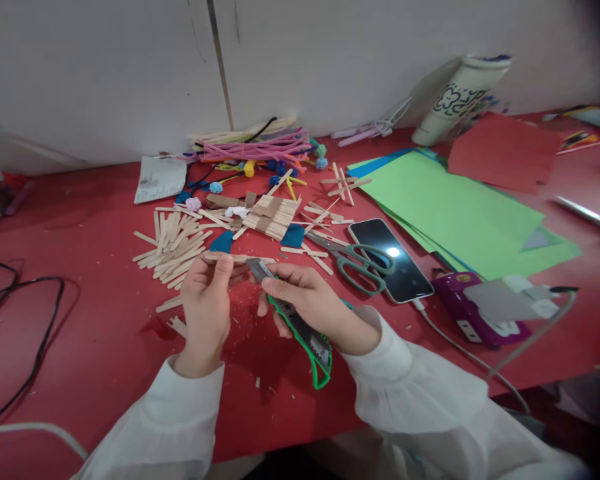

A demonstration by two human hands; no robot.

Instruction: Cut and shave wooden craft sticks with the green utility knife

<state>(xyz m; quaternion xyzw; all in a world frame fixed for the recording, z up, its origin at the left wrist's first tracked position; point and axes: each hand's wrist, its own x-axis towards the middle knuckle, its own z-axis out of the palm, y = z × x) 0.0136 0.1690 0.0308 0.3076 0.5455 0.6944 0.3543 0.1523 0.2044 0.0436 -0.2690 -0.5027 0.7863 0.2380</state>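
Above the red table, my left hand (209, 300) pinches a wooden craft stick (240, 257) between thumb and fingers. My right hand (305, 297) is wrapped round a green and black utility knife (307, 337). The knife's bare blade (257, 269) meets the stick near its middle; whether it has cut in cannot be seen. Behind my left hand spreads a loose pile of craft sticks (173, 247). A bundle of sticks (273, 217) banded with brown paper lies beyond the blade. Small wood chips dot the table under my hands.
Right of my hands lie grey-handled scissors (365, 267), a phone (390, 260) with a cable and a purple device (473, 313). Green paper sheets (460, 207) and a white tumbler (460, 100) are farther right. Pink pipe cleaners (255, 148) run along the wall. Black cable (55, 313) crosses the left.
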